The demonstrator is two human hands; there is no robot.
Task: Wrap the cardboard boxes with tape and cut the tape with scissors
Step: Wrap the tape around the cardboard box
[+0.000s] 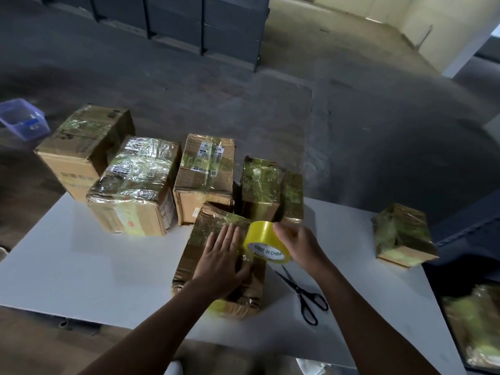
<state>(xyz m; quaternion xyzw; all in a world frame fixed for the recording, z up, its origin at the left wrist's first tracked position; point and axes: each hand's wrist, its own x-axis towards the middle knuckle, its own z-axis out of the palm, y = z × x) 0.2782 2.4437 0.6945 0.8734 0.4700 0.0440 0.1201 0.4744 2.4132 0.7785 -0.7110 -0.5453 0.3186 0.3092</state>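
Two bare forearms reach in over the near edge of the table (81,266) toward the front box (205,226), which lies on the white top right before the person. The left hand (221,255) lies flat on that box, fingers straight and spread, pressing on its taped top. The right hand (297,244) curls thumb and fingers round the yellow tape roll (266,243), held against the box's right edge. I'd say a strip is being laid across the top, one hand smoothing while the other pays out. Next, I reckon, the roll must either travel on round the box or be held taut while a hand frees itself for the scissors (304,295), lying blades together just right of the box. By my count: one roll, one pair of scissors, seven boxes, namely the front one, five crowded boxes (205,169) behind it, and a lone box (400,234) well off to its right. A blue tub (21,117) sits far off to its back left
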